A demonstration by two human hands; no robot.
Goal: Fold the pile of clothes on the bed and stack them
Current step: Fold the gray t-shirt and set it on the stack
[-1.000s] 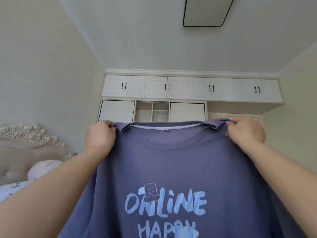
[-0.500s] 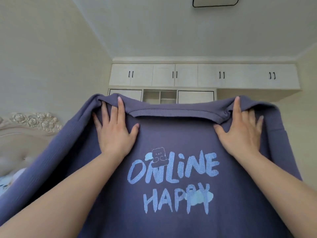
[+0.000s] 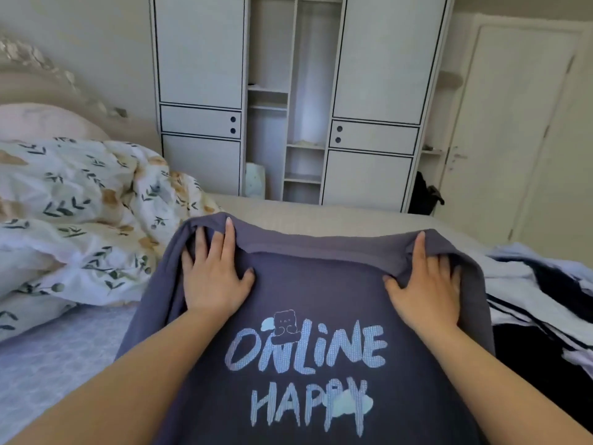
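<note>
Fig. Head view, shirt being carried to the bed for folding.

L hand (image 3: pixel 214 277): fingers straight and spread, palm flat against the printed front of the shirt (image 3: pixel 308 364), fingertips under the turned-over shoulder fabric by the collar. It supports rather than grips.

R hand (image 3: pixel 423 284): same pose on the other shoulder, fingers extended, thumb out toward the collar band; cloth drapes over the fingertips. Neither hand is curled round the fabric, as far as can be seen.

Shirt: purple, print "ONLINE HAPPY" facing the camera, top edge folded back over both hands, sides hanging down past the wrists. Whether its lower part already touches the bed (image 3: pixel 321 216) cannot be told; the hem is out of frame.

Surroundings: floral duvet (image 3: pixel 80 213) bunched to the L, well apart from the shirt; striped dark-and-white clothes (image 3: pixel 539 303) just beside the shirt on the R, prob. the remaining pile; wardrobe (image 3: pixel 298 97) beyond the bed.

Step (judged): laying out one garment, print side toward the person; folding proper not yet begun, no finished stack in view. Next move calls for lowering the shirt flat onto the bare stretch of mattress, clear of duvet and pile, smoothing it, then bringing sleeves and sides inward. Risk: loose drape may bunch under the hands.
</note>
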